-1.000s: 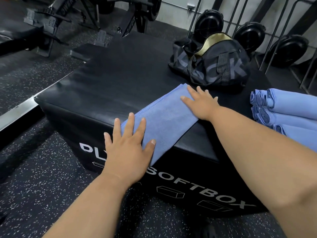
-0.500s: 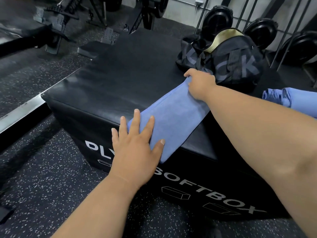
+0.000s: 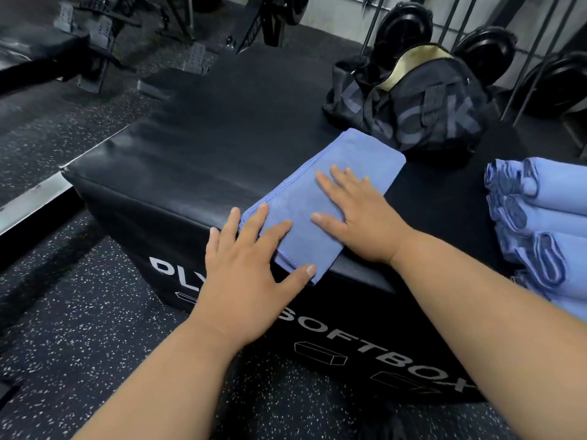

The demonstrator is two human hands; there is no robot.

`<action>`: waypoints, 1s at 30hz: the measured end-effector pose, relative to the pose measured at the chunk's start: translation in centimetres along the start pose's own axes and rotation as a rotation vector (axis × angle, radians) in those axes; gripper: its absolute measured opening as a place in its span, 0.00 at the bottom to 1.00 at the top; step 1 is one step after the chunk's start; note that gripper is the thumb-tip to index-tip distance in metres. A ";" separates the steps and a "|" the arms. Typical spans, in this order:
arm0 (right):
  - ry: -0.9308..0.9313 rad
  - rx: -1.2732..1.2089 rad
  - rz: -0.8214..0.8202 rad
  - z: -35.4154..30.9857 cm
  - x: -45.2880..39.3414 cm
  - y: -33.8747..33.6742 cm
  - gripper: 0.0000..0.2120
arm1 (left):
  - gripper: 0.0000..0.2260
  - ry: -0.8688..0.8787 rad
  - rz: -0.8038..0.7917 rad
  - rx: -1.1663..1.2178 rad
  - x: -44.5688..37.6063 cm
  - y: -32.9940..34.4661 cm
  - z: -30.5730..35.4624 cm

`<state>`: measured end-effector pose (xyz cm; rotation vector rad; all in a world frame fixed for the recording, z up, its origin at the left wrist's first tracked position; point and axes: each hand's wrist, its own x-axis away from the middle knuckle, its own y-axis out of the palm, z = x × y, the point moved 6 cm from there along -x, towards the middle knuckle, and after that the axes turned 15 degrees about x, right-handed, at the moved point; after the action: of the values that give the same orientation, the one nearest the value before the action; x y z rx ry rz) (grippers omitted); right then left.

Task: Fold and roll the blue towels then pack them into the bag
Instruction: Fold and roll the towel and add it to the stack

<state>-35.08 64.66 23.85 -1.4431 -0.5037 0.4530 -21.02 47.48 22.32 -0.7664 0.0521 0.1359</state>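
Because folded into a short thick pad, blue towel (image 3: pixel 333 198) lies flat at the near edge of the black soft box (image 3: pixel 222 128), one near corner lapping just over the lip. Pinned there by both hands, so layers cannot spring apart ahead of rolling.

Left hand (image 3: pixel 251 268) spread over the near left corner, fingers straight and apart, thumb reaching across the overhanging hem; clamps nothing, only presses down. Right hand (image 3: pixel 359 217) laid flat on the middle, fingers straight and pointing far-left, likewise gripping nothing; seems to be smoothing the top layer. Stitched edge visible along the left side, aligned fairly square, which suggests the fold is finished and the roll not yet begun.

Placed close to the body probably for leverage, with bare counter beyond for rolling away toward the far side.

Just beyond the towel's far corner, near but apparently not touching, sits the black bag (image 3: pixel 422 103), mouth gaping with a pale lining showing, ready to receive rolls; contents cannot be told. On the right, well apart from the hands, stacked rolled towels (image 3: pixel 546 223) with spiral ends facing left, seemingly done and waiting to be packed.

Farther out: speckled rubber floor (image 3: pixel 79 344) near and left, weight plates (image 3: pixel 406 23) on racks behind the bag.
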 end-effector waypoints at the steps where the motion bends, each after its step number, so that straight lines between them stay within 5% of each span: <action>1: -0.018 0.024 -0.015 -0.5 0.7 0.2 0.42 | 0.35 0.001 0.013 0.047 0.1 -0.2 0.0; 5: -0.139 0.122 -0.059 -3.3 2.2 0.0 0.43 | 0.25 -0.022 0.170 0.262 -0.2 -2.0 -0.8; 9: -0.275 0.123 -0.055 -6.6 5.0 -0.1 0.45 | 0.19 -0.118 0.178 0.224 -0.5 -3.1 -1.7; 15: -0.352 -0.030 0.084 -9.3 8.8 0.4 0.36 | 0.27 -0.125 0.062 0.080 -0.3 -3.5 -1.4; 21: -0.263 0.092 0.215 -9.3 9.2 1.8 0.43 | 0.33 -0.043 0.050 -0.036 -0.4 -4.0 -2.1; 30: -0.099 -0.031 0.500 -9.2 8.3 1.0 0.17 | 0.27 0.029 0.183 0.032 -0.6 -4.1 -3.0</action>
<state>-22.96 62.07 22.77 -1.5802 -0.2217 0.9204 -21.03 42.45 23.07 -0.7309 0.1520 0.2970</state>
